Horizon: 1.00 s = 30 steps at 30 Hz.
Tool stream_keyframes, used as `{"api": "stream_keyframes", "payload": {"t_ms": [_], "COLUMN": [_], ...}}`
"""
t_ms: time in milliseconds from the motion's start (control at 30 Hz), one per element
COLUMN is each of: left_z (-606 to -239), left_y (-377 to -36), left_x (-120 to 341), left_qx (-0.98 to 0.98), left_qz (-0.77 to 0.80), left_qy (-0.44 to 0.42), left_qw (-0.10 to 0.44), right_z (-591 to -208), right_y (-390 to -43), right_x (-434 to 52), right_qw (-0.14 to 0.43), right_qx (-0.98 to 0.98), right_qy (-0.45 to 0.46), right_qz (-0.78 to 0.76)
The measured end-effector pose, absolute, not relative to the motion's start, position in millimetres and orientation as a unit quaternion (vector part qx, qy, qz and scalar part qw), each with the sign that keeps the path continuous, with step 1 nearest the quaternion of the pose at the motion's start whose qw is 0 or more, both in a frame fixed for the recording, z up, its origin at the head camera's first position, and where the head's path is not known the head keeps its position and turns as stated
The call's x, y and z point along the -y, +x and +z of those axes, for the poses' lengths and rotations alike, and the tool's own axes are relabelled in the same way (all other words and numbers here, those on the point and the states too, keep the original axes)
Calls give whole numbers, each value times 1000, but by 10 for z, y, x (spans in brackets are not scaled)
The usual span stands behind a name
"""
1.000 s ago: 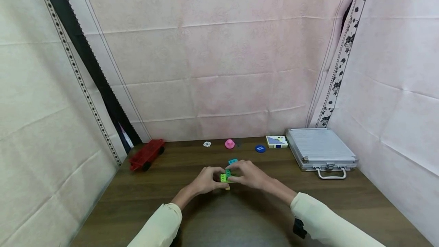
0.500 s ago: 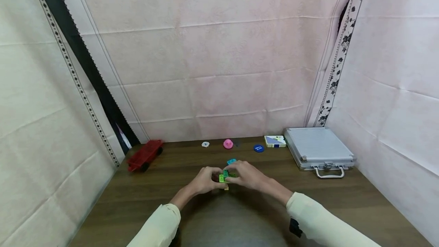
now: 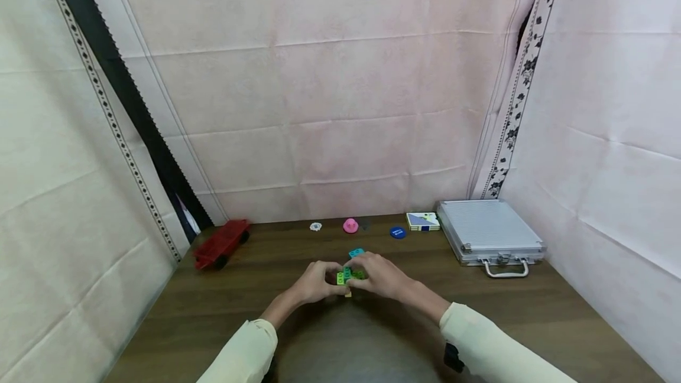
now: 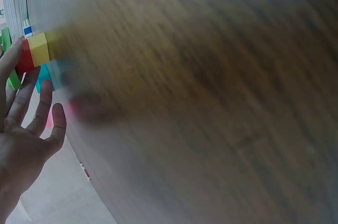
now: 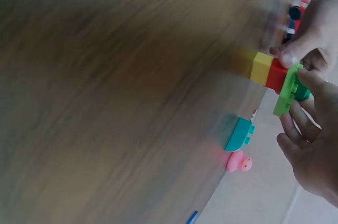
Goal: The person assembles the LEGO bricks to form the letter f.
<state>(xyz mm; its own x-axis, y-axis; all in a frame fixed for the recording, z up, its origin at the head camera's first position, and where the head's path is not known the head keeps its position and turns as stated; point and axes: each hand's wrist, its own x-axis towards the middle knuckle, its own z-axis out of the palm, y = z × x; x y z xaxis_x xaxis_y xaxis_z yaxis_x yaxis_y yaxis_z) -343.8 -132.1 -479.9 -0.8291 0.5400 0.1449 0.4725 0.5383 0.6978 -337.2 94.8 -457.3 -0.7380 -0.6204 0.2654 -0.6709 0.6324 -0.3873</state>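
Note:
A small stack of toy blocks is held just above the wooden table, between both hands. In the right wrist view the stack shows a yellow block, a red block, a light green plate and a dark green piece. My left hand pinches the red and yellow end. My right hand pinches the green plate with thumb and fingers. A loose teal block lies on the table just behind the hands.
Along the back edge lie a red toy trailer, a white chip, a pink toy, a blue chip and a card box. A silver case sits at the back right. Fabric walls close in three sides.
Both hands stay together on the block stack in the same spot. The head view has shifted slightly, so everything sits a little further left in the picture.

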Motion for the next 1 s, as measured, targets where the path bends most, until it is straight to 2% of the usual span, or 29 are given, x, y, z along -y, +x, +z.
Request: {"api": "stream_keyframes", "payload": {"t_ms": [500,1000], "left_z": [-4812,-4814], "left_y": [-3458,-3454], "left_x": [1337,1323], "left_qx": [-883,-887], "left_qz": [379,380], "left_qy": [272,257], "left_qw": [53,60], "right_z": [-4460,-4804], "right_y": [-3521,-3965], "right_x": [-1152,-1311], "right_qw": [57,82], "right_qx": [859,870], "right_qy": [385,341], "right_qz": [331,348]}}
